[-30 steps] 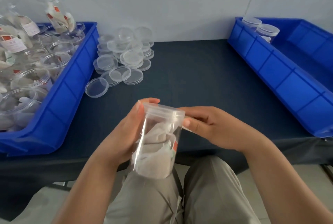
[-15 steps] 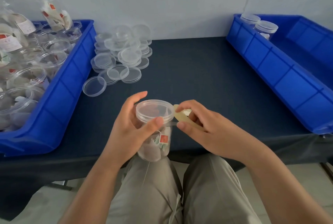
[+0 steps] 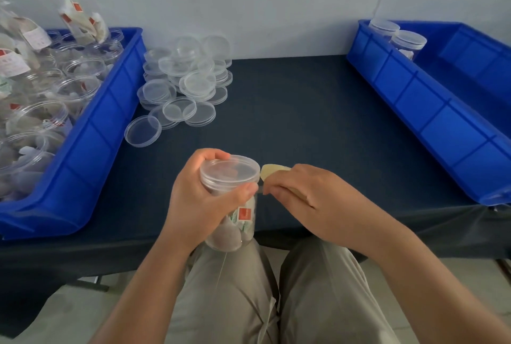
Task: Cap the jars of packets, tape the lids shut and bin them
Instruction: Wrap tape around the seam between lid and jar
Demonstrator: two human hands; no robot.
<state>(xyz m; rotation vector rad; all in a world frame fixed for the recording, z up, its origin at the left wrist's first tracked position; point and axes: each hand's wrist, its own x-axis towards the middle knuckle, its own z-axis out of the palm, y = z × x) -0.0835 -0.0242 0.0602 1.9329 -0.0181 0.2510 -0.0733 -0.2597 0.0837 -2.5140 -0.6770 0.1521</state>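
Clear capped jar [image 3: 244, 220] wrapped in left grip [image 3: 199, 204], right grip [image 3: 304, 199] pinching tan tape [image 3: 272, 171] beside lid [image 3: 229, 171].

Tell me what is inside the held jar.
Pale packets, one with a red label, show through the clear jar. The left hand covers much of it, so their number cannot be told.

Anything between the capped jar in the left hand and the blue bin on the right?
Nothing on the dark tablecloth there. Only the person's own right hand, pinching a tan tape strip, sits between the clear plastic jar and the blue plastic bin.
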